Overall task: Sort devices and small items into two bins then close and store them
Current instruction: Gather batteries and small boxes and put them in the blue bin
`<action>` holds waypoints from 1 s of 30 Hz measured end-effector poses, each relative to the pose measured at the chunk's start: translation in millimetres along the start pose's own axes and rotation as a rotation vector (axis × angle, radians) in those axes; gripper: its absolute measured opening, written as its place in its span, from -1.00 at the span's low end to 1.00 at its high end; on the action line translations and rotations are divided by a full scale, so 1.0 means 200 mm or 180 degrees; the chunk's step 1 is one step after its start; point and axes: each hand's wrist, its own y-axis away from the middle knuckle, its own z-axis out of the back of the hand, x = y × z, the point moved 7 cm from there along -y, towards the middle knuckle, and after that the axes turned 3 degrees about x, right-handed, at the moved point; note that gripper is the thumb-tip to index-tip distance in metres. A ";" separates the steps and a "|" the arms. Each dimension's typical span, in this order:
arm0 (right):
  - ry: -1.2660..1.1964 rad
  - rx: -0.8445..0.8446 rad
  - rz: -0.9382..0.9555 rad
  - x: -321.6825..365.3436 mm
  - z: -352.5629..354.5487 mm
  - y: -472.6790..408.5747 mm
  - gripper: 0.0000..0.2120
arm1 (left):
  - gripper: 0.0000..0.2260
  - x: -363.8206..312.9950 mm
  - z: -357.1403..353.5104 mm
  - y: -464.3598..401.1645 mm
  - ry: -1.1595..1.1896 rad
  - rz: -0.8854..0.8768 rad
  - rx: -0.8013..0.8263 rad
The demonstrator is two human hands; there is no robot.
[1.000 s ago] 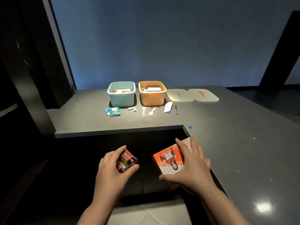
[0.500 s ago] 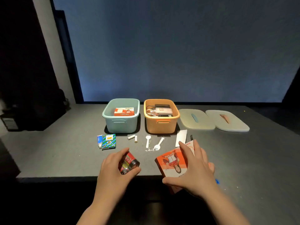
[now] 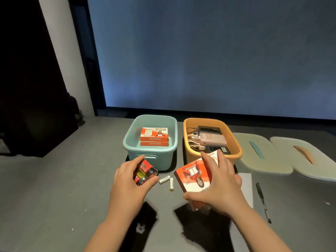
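I see my left hand [image 3: 127, 180] curled around a pack of batteries [image 3: 144, 172], held just in front of the teal bin [image 3: 151, 142]. My right hand [image 3: 216, 186] is spread over an orange box [image 3: 193, 174], fingers and thumb gripping its edges, just in front of the orange bin [image 3: 211, 140]. The teal bin holds two stacked orange boxes [image 3: 154, 137]; the orange bin holds a pink power bank [image 3: 212, 140], cables and dark devices. Two loose batteries [image 3: 167, 180] lie on the gray tabletop [image 3: 54, 179] between my hands. A white paper [image 3: 246, 186] and a black pen [image 3: 262, 201] lie to the right, and both lids [image 3: 283, 155] rest flat beside the orange bin.
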 end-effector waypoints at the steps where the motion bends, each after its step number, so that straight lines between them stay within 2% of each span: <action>1: -0.0041 -0.0026 0.0000 0.04 -0.01 -0.08 0.17 | -0.41 0.04 0.01 -0.08 0.0008 -0.0021 0.0008; 9: -0.0197 -0.0325 -0.0101 0.43 -0.11 -0.86 0.15 | -0.44 0.31 0.15 -0.73 0.0024 -0.0168 0.0130; 17: -0.0289 0.0265 -0.0552 0.59 -0.47 -1.46 0.16 | -0.47 0.49 0.09 -1.05 0.0220 -0.0213 0.0329; 24: 0.0362 0.0804 -0.1154 0.51 -0.77 -1.76 0.17 | -0.41 0.58 0.02 -1.21 0.0149 -0.0172 0.0286; 30: 0.0440 0.0813 -0.1492 0.44 -0.90 -1.78 0.16 | -0.43 0.60 -0.09 -1.24 0.0241 -0.0179 0.0345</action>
